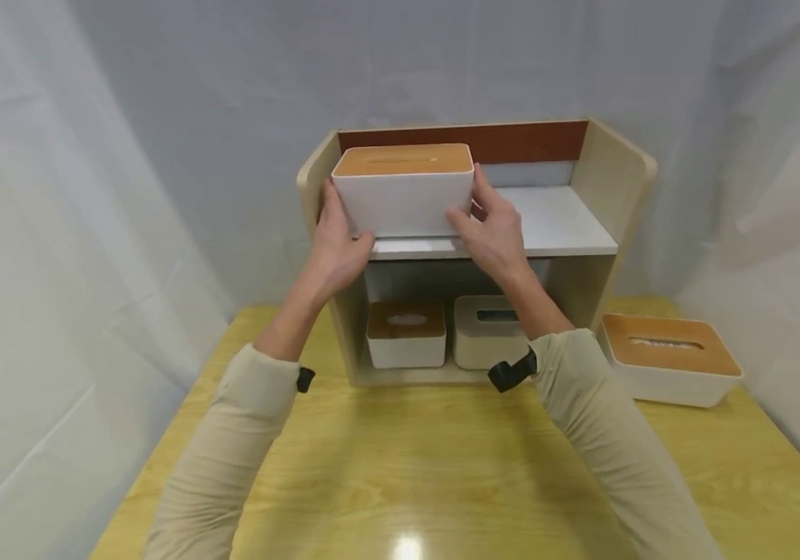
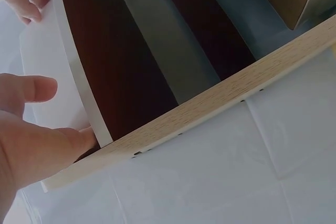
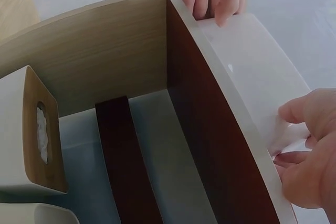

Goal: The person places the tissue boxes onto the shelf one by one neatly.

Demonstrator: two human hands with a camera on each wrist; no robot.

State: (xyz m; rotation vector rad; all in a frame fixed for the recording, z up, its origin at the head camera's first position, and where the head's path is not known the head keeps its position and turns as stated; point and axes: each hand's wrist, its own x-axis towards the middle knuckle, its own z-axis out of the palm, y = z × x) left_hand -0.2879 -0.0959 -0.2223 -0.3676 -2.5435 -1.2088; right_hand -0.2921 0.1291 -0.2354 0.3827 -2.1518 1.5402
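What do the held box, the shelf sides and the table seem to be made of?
Held box: probably plastic, smooth and evenly white; its tan lid may be wood or imitation.
Shelf sides: likely wood or laminate, matte, with fine pale grain.
Table: glossy, with yellow grain and a bright reflection; wood or laminate, I cannot tell.

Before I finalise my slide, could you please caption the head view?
Left grip and right grip hold a white, tan-topped box at the upper shelf.
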